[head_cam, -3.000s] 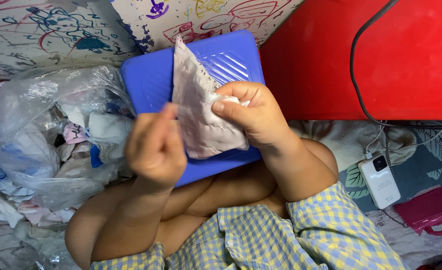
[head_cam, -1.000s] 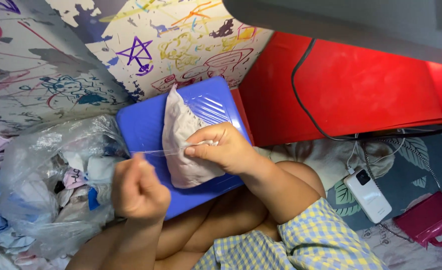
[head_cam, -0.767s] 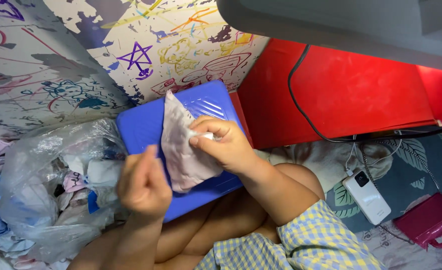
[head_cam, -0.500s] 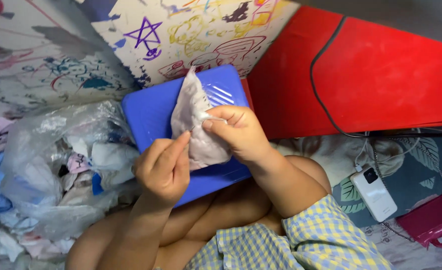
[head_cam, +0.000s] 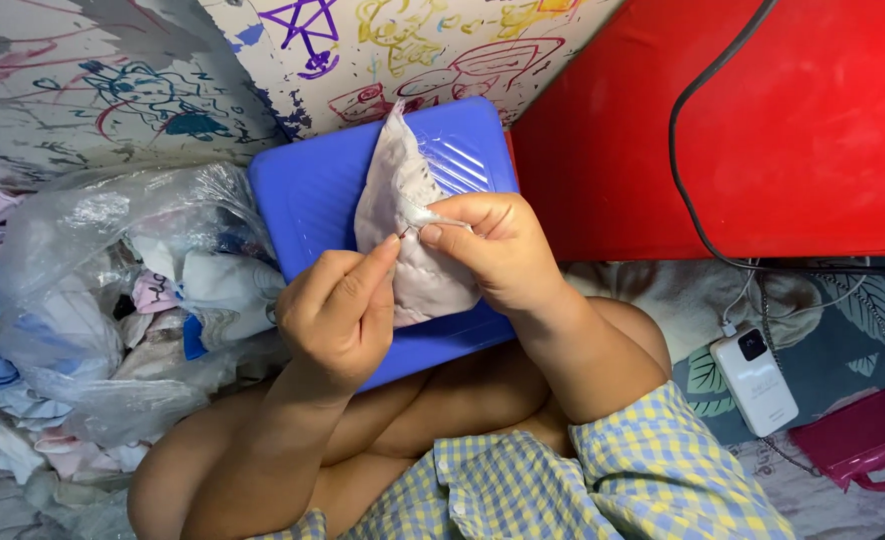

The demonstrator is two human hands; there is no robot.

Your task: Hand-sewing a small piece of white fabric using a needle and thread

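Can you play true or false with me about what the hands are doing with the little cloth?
1. The right hand pinches the pale cloth piece. True.
2. The left hand lies flat on the floor. False: it is raised, its fingertips meeting the cloth.
3. A blue plastic board sits behind the cloth. True.
4. The clear bag of clothes lies on the red panel. False: it sits apart, on the person's left side.
5. The white power bank is in the right hand. False: it lies on the patterned bedding.
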